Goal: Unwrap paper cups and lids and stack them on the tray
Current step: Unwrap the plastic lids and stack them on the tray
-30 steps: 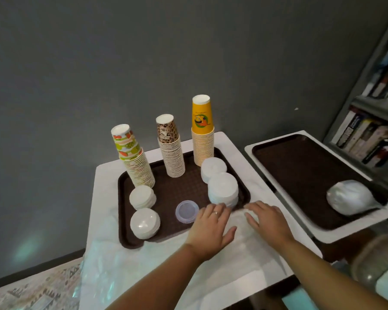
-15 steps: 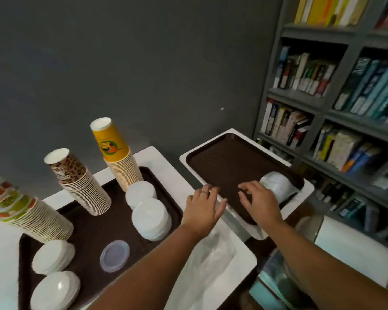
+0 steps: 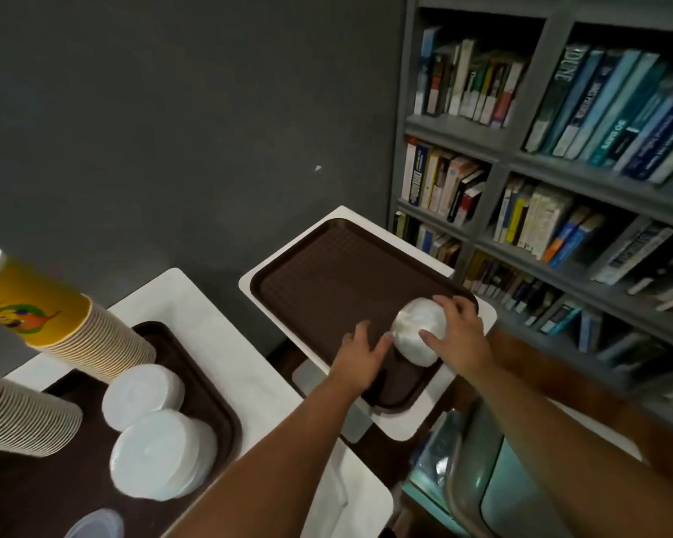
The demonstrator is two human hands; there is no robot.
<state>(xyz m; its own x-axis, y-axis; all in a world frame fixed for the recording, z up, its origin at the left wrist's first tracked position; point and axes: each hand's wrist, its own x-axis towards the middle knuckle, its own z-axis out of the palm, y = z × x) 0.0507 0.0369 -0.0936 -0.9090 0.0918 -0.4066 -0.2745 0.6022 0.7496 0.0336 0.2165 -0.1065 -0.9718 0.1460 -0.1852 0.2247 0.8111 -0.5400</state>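
I see the bookshelf (image 3: 560,180) filling the space to the right of the brown tray (image 3: 327,281), its shelves packed with books. That tray sits on a white counter (image 3: 412,425), and left of it a second white counter (image 3: 226,355) carries another brown tray (image 3: 206,390). On that left tray stands a tilted stack of yellow cups (image 3: 55,320), with the edge of a further cup stack (image 3: 20,417) below it, and two stacks of white lids (image 3: 160,456) just beside them. A clear lid (image 3: 94,526) lies at the bottom edge.

The wrapped bundle of lids (image 3: 418,332) rests on the near right corner of the brown tray. My right hand (image 3: 457,335) curls over its right side, its grip closed around the wrap. My left hand (image 3: 360,351) lies just left of the bundle, fingers fairly straight, thumb tip touching the wrap.
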